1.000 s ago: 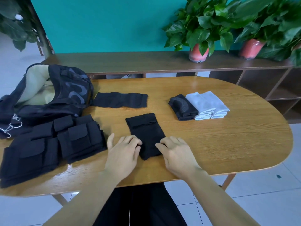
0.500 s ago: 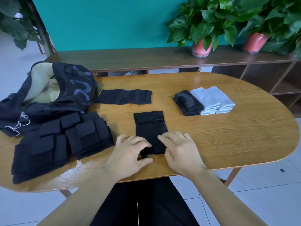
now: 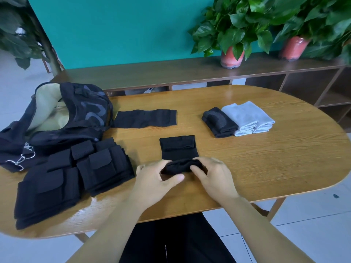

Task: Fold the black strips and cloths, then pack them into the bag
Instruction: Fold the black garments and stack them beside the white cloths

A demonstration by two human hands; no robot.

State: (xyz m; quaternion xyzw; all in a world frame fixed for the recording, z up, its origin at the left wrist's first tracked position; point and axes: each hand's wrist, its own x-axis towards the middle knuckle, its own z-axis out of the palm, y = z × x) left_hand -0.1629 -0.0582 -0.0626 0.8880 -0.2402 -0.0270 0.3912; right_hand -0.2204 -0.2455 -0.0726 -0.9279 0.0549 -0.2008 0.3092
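Looks like an office lounge or studio room, not a kitchen or workshop. Oval wooden table (image 3: 266,168) on slim angled legs, set on pale floor tiles (image 3: 313,234). Behind the table, a low wooden shelf unit (image 3: 171,73) with open cubbies, backed by a flat teal wall (image 3: 123,31). On the shelf, to the table's far right, two potted plants (image 3: 232,35) in red pots; another plant (image 3: 17,35) beyond the table's far left corner.

Bare forearms, no sleeves — black trousers (image 3: 176,242) below.
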